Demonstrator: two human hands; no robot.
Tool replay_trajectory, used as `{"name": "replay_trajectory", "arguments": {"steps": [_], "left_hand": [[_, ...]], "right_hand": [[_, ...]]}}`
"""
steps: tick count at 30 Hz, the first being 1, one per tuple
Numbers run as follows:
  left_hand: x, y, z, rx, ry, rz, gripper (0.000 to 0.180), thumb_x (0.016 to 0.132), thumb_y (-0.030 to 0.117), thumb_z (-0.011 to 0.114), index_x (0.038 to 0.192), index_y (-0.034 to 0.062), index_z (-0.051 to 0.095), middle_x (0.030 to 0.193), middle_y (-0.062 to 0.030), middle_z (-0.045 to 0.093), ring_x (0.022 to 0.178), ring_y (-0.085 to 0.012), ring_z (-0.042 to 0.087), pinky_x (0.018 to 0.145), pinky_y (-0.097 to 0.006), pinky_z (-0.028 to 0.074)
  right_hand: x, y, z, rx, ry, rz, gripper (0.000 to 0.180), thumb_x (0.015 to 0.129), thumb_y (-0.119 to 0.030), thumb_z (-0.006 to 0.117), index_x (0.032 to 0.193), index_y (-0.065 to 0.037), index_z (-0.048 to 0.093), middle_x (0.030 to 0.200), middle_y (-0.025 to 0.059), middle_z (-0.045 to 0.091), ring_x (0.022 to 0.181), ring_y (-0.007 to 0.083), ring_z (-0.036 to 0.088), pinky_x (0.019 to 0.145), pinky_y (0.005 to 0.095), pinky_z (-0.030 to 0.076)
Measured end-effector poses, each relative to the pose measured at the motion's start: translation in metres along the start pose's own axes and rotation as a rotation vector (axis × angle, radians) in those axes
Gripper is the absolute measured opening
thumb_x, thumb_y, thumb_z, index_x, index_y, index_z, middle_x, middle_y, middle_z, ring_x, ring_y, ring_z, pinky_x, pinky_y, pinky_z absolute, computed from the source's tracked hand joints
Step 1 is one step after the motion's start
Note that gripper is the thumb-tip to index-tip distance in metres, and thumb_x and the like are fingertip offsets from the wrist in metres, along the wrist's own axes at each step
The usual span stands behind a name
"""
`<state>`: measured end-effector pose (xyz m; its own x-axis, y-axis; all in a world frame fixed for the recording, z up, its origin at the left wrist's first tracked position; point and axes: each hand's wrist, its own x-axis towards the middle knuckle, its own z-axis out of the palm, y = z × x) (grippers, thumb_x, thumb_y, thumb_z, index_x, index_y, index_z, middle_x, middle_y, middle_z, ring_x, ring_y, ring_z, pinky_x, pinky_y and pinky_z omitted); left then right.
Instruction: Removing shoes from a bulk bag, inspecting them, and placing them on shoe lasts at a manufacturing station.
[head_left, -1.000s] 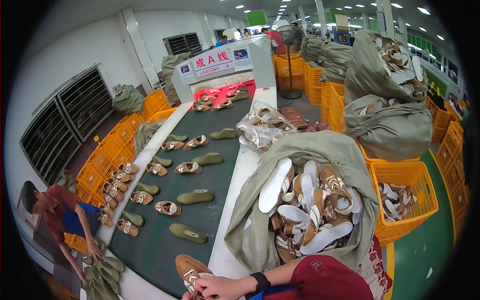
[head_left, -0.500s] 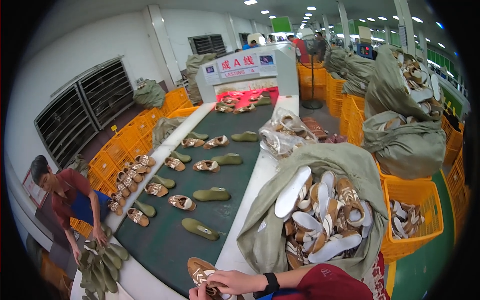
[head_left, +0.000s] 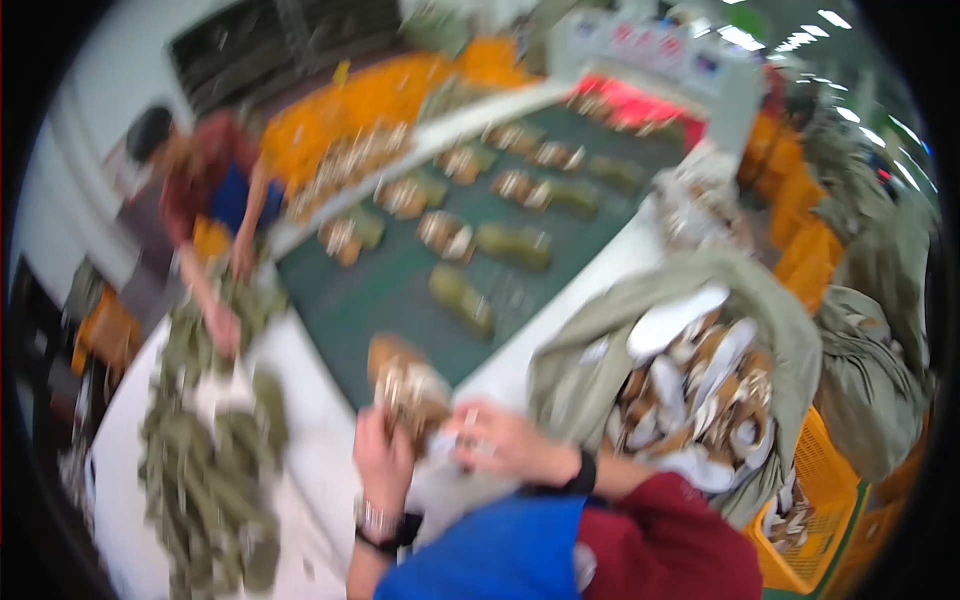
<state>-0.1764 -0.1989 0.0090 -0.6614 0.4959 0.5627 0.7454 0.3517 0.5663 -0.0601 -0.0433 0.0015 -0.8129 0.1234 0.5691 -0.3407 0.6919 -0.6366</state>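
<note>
A brown-and-white shoe (head_left: pixel 410 388) is held over the near end of the green conveyor belt (head_left: pixel 345 325), its toe pointing away from me. My left hand (head_left: pixel 384 455) is closed on its left side near the heel. My right hand (head_left: pixel 505 440) has its curled fingers at the right side of the heel, beside something whitish; motion blur hides the exact grip. On the belt, several similar shoes lie in rows beside olive-green shoe lasts (head_left: pixel 460 298). To my right, a grey-green sack (head_left: pixel 570 375) is full of loose shoes with white soles.
At the left, a co-worker (head_left: pixel 215 180) reaches over a heap of green lasts (head_left: pixel 205 460) on a white table (head_left: pixel 325 490). An orange crate (head_left: pixel 815 520) stands beyond the sack. More shoes in a clear plastic bag (head_left: pixel 700 205) rest on the belt's right edge.
My view has swung left and tilted, so the belt shifts right and more of the lasts heap shows. Both my hands and the shoe are now more fully in view. The co-worker's arms have moved.
</note>
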Motion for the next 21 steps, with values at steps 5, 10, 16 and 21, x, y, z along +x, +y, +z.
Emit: {"name": "replay_trajectory", "arguments": {"steps": [5, 10, 16, 21], "left_hand": [[0.01, 0.005, -0.001, -0.04, 0.063, -0.06, 0.028, 0.076, -0.006, 0.053, 0.103, 0.0, 0.053, 0.084, -0.0149, 0.053, 0.072, -0.0297, 0.056, 0.064, -0.036, 0.046], [-0.003, 0.001, -0.008, -0.166, 0.123, -0.165, 0.028, 0.077, -0.006, 0.052, 0.104, -0.0003, 0.053, 0.084, -0.0133, 0.054, 0.069, -0.0243, 0.057, 0.063, -0.032, 0.048], [-0.009, 0.001, -0.018, -0.198, -0.071, -0.241, 0.033, 0.078, 0.001, 0.059, 0.109, 0.0007, 0.05, 0.093, -0.0139, 0.055, 0.079, -0.0257, 0.059, 0.068, -0.033, 0.049], [-0.029, -0.044, -0.03, -0.023, -0.238, -0.185, 0.039, 0.077, 0.011, 0.065, 0.112, 0.0014, 0.051, 0.102, -0.0178, 0.056, 0.094, -0.0346, 0.055, 0.081, -0.039, 0.046]], "right_hand": [[0.005, -0.004, 0.0, -0.049, -0.1, -0.108, 0.03, 0.073, -0.024, 0.07, 0.099, -0.01, 0.061, 0.097, 0.0062, 0.059, 0.078, 0.0229, 0.06, 0.063, 0.0315, 0.051], [0.004, -0.008, 0.006, -0.007, -0.128, -0.131, 0.028, 0.073, -0.023, 0.07, 0.095, -0.008, 0.06, 0.09, 0.0045, 0.06, 0.075, 0.0223, 0.06, 0.061, 0.031, 0.05], [0.009, 0.002, 0.006, -0.079, -0.297, -0.004, 0.034, 0.069, -0.025, 0.073, 0.092, -0.006, 0.056, 0.086, 0.0105, 0.059, 0.077, 0.0282, 0.06, 0.066, 0.0354, 0.048], [0.057, 0.077, -0.001, -0.098, -0.511, 0.155, 0.037, 0.07, -0.027, 0.07, 0.097, -0.008, 0.053, 0.088, 0.0146, 0.059, 0.083, 0.0341, 0.059, 0.071, 0.0416, 0.047]]}}
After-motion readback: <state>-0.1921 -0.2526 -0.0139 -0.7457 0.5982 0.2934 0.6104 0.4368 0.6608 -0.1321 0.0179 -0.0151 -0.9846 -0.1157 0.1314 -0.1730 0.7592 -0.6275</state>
